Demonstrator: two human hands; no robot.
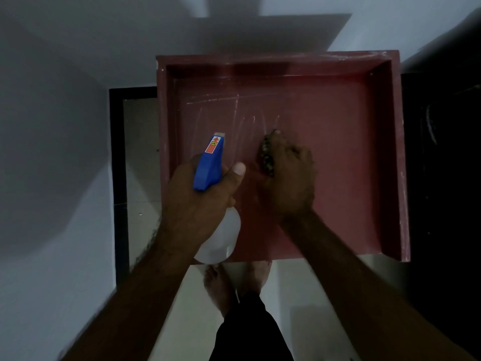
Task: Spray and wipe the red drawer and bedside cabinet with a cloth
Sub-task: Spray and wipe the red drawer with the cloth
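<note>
A person leans over the red drawer, which stands pulled out above a pale tiled floor, and works on its inside; the job appears to be in its wiping stage. The left hand grips a spray bottle over the drawer's near left corner, fingers curled round the neck, thumb lifted, blue nozzle aimed toward the far edge; whether the trigger is being squeezed cannot be told. The right hand is closed over a dark patterned cloth and presses it onto the drawer bottom near the middle, a little toward the near edge. Pale wet-looking streaks fan across the left half and toward the far edge, which suggests that side is already sprayed and partly rubbed; the right half of the bottom looks dull and unmarked, and the rim and right wall carry whitish scuffs, so they probably await the cloth. The dark piece of furniture touching the drawer's right side may be the bedside cabinet; it is too dim to judge, and nothing shows it sprayed or wiped. On this evidence the drawer is roughly half done and the cabinet remains. Bare feet stand below the near edge; a white wall fills the left.
</note>
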